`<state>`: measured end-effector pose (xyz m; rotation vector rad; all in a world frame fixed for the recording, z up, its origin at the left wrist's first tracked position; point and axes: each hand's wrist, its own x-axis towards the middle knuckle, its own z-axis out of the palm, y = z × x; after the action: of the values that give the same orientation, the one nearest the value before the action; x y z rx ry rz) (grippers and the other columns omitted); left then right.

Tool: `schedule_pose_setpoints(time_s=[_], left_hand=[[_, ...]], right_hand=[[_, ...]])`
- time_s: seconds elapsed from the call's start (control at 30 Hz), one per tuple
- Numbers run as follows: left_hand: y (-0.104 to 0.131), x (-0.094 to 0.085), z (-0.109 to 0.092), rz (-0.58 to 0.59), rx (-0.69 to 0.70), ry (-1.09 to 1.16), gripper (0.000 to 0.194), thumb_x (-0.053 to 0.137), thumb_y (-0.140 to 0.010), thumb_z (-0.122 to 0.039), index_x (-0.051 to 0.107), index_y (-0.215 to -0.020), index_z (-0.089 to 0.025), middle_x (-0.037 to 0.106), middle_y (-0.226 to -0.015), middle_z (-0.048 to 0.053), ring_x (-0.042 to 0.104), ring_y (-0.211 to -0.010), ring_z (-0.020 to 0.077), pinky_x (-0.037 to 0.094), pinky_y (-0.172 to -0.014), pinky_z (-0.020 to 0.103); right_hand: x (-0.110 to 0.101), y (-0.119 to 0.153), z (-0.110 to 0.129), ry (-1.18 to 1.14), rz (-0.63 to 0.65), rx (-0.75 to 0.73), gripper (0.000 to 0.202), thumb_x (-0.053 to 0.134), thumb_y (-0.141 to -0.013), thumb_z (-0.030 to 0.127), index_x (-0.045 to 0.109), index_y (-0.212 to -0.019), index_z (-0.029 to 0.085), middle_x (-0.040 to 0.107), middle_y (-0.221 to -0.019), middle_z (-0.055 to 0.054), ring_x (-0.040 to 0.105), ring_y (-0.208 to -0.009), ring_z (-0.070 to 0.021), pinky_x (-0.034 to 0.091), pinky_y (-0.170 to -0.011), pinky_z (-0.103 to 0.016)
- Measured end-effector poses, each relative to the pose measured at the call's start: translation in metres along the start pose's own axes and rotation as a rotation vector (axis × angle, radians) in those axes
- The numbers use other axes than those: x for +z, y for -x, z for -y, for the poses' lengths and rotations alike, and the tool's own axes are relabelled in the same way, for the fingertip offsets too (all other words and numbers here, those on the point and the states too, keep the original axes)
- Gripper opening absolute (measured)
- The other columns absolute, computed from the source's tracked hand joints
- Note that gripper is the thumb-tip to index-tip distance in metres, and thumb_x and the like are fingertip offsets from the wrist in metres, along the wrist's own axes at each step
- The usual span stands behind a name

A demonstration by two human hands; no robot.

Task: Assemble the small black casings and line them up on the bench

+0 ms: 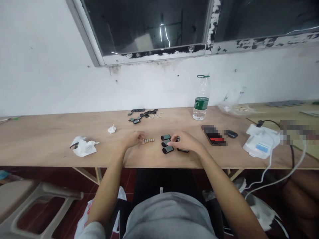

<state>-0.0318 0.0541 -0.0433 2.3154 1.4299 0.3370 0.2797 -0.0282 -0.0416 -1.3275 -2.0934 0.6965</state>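
Note:
My left hand [136, 138] rests at the left end of a short row of small metallic cylinders [149, 140] that look like tiny batteries. Its fingers are curled but apart, the tips beside or touching the row; nothing shows lifted in them. My right hand [185, 142] hovers over a group of small black cases with grey-green faces, its thumb and fingers apart. One case [167, 150] lies below its fingertips, another case [165, 137] just above and left. A further black case [183, 150] is partly hidden under the right hand.
Farther back lie more black cases [136, 121] and small white pieces [156, 116]. A water bottle [200, 103] stands near the wall. At right are a phone [214, 135], a black oval object [231, 133] and a white corded box [260, 142]. Crumpled tissue [86, 147] lies at left.

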Motion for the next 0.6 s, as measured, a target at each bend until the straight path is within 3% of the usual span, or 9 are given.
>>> schedule_pose_setpoints(time_s=[0.2, 0.3, 0.43, 0.6], left_hand=[[-0.002, 0.002, 0.002, 0.013, 0.01, 0.021, 0.037, 0.074, -0.068, -0.034, 0.073, -0.102, -0.021, 0.076, -0.098, 0.005, 0.07, -0.089, 0.0246, 0.055, -0.076, 0.03], [-0.001, -0.001, 0.003, -0.039, 0.068, -0.014, 0.032, 0.061, -0.082, -0.044, 0.073, -0.1, -0.021, 0.076, -0.103, 0.005, 0.069, -0.093, 0.0242, 0.054, -0.081, 0.031], [-0.001, -0.002, 0.009, -0.143, 0.029, -0.119, 0.036, 0.045, -0.091, -0.041, 0.073, -0.099, -0.02, 0.076, -0.103, 0.007, 0.069, -0.094, 0.0258, 0.051, -0.083, 0.034], [-0.006, 0.003, 0.018, -0.1, 0.052, -0.113, 0.034, 0.046, -0.089, -0.039, 0.073, -0.096, -0.021, 0.076, -0.103, 0.006, 0.069, -0.092, 0.0252, 0.052, -0.084, 0.033]], right_hand=[[-0.022, 0.006, 0.003, 0.009, -0.061, 0.006, 0.024, 0.067, -0.084, 0.042, 0.077, -0.083, 0.021, 0.077, -0.09, -0.005, 0.068, -0.081, -0.0212, 0.049, -0.072, -0.028], [-0.037, 0.011, -0.002, -0.001, -0.107, 0.039, 0.027, 0.066, -0.084, 0.045, 0.077, -0.084, 0.02, 0.077, -0.09, -0.006, 0.068, -0.082, -0.0218, 0.05, -0.072, -0.029], [-0.06, 0.018, -0.019, -0.006, -0.231, 0.133, 0.032, 0.061, -0.085, 0.047, 0.074, -0.082, 0.018, 0.075, -0.082, -0.007, 0.068, -0.079, -0.0225, 0.048, -0.071, -0.03], [-0.069, 0.017, -0.052, 0.055, -0.329, 0.2, 0.031, 0.06, -0.083, 0.045, 0.068, -0.073, 0.017, 0.074, -0.078, -0.008, 0.065, -0.075, -0.0235, 0.047, -0.07, -0.031]])
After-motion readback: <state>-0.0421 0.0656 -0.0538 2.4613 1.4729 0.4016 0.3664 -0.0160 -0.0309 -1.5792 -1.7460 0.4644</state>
